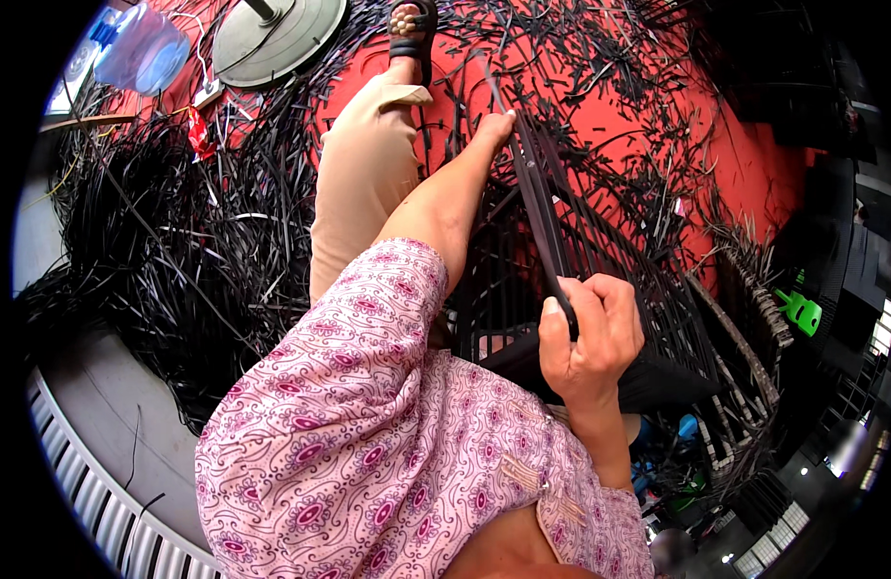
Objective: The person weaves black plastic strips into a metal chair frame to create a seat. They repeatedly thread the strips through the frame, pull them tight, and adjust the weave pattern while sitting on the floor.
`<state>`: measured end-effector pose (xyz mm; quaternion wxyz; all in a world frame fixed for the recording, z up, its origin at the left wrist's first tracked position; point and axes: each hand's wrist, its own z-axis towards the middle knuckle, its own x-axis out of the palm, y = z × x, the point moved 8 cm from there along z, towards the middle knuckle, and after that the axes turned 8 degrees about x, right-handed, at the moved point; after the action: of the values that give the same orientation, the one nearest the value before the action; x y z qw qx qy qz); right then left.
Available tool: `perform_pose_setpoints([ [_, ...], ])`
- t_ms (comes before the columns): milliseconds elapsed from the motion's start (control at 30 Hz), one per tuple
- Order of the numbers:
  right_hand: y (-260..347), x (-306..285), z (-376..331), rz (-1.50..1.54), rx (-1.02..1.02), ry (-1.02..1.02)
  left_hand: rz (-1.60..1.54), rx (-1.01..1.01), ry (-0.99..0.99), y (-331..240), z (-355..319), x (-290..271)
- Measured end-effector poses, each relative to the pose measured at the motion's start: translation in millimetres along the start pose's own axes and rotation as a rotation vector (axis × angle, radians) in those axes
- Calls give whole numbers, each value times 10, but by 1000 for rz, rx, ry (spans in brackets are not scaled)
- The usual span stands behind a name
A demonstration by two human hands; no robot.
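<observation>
My right hand is closed in a pinch on a black flat strip, its thumb upright beside it. That strip runs away along the top edge of a black frame with many thin parallel strips strung across it. My left arm reaches forward to the frame's far end, where my left hand is curled at the corner. Most of its fingers are hidden, and a thin greyish strip end, smeared by motion, sticks out just beyond it. The frame stands on the floor in front of me, to the right of my left leg.
Black strip offcuts litter the red floor. A large heap of long black strips lies at left. Farther back are a round grey stand base and a clear plastic water bottle. A green plastic object shows at right.
</observation>
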<state>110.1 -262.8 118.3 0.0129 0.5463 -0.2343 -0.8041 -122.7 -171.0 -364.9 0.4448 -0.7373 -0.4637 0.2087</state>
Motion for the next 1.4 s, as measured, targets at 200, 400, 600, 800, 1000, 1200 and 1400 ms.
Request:
perform_pose_setpoints([
  [200,-71,-34,-18,6,12,-8,53,-70,59,-28,84,130],
  [400,-9,-39,-5,19,18,-14,-138,-95,75,258,165,130],
  [600,-56,78,8,6,13,-42,498,-18,-99,3,146,-156],
  [800,139,504,227,-221,-201,-130,594,455,-431,-1546,-182,-1034],
  [1000,-275,481,778,-70,53,-207,-143,667,-303,-2214,-1857,-1477],
  [1200,-474,601,889,-41,159,-31,195,760,-10,-1963,-3380,-546],
  [1400,-1115,-441,-142,145,72,-623,329,617,40,-1719,-3340,-332],
])
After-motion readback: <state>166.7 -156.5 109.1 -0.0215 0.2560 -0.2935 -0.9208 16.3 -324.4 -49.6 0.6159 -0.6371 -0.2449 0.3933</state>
